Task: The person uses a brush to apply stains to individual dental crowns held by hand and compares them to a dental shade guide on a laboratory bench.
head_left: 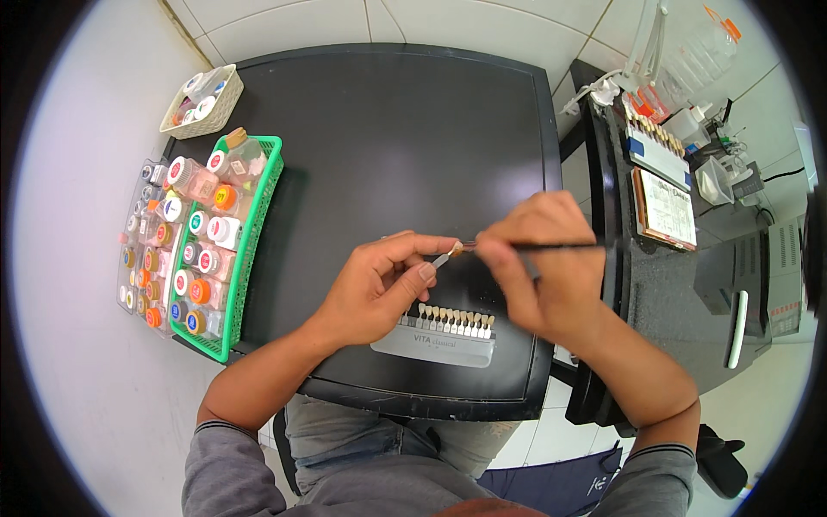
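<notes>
My left hand (376, 289) pinches a tooth shade tab (443, 258) by its grey stem between thumb and fingers, with the tooth-coloured end pointing up and right. In my right hand (543, 267) is a thin dark-handled brush (560, 247), lying nearly level. Its tip meets or nearly meets the tooth end of the tab; the exact contact is too small to tell. Just below both hands, a grey shade guide holder (433, 347) lies on the black table (370, 138), with a row of several tooth tabs along its upper edge.
On the left, a green basket (234, 293) and a clear tray (129, 267) hold several capped jars. A cream basket (226, 96) sits behind them. A black side counter (663, 302) on the right bears another shade guide (656, 155), a notebook (665, 209) and a plastic bottle (702, 56).
</notes>
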`<state>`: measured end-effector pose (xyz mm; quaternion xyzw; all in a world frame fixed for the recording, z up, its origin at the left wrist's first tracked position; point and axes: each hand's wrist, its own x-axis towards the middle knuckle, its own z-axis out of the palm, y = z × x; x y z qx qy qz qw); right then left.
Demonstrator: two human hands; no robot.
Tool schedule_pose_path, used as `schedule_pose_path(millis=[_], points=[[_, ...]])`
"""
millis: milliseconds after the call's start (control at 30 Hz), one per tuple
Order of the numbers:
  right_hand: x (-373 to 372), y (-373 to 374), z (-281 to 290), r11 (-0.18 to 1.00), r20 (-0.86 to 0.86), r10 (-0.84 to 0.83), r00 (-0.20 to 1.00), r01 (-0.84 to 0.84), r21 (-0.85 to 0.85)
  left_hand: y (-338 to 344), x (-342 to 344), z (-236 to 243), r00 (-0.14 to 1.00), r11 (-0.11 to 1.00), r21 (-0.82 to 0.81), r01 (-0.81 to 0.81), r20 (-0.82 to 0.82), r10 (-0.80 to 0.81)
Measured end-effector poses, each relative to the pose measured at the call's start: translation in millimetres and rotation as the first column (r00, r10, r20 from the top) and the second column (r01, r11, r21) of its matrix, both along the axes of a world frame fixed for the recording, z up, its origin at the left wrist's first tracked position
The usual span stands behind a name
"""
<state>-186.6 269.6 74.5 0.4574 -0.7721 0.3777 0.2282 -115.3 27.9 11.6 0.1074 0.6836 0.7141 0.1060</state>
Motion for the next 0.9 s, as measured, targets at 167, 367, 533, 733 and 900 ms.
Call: schedule_pose_path(millis=[167, 367, 533, 733, 900], points=[[-1.6, 1.1, 5.9, 0.996, 0.019, -0.080, 0.997, 0.081, -0.049, -1.2, -0.1, -0.7, 1.000, 1.000, -0.024, 0.004, -0.011, -0.004], [-2.6, 1.3, 3.9, 0.997, 0.044, -0.061, 0.997, 0.063, -0.043, -0.7, -0.4, 1.7, 1.000, 0.999, -0.038, 0.006, -0.002, -0.006], [-4.2, 3.0, -2.7, 0.986, 0.108, -0.153, 0.982, 0.159, -0.050, -0.1, 0.5, 4.1, 0.997, 0.999, -0.033, 0.006, 0.073, -0.003], [-1.1, 1.1, 0.1, 0.997, 0.087, -0.067, 0.994, 0.070, -0.024, 1.0, 0.0, 0.7, 1.000, 0.998, -0.057, 0.008, -0.028, -0.009], [0.2, 0.2, 2.2, 0.999, 0.067, -0.045, 0.997, 0.046, -0.013, 1.7, -1.3, 4.8, 0.999, 0.997, -0.071, 0.025, -0.024, -0.027]])
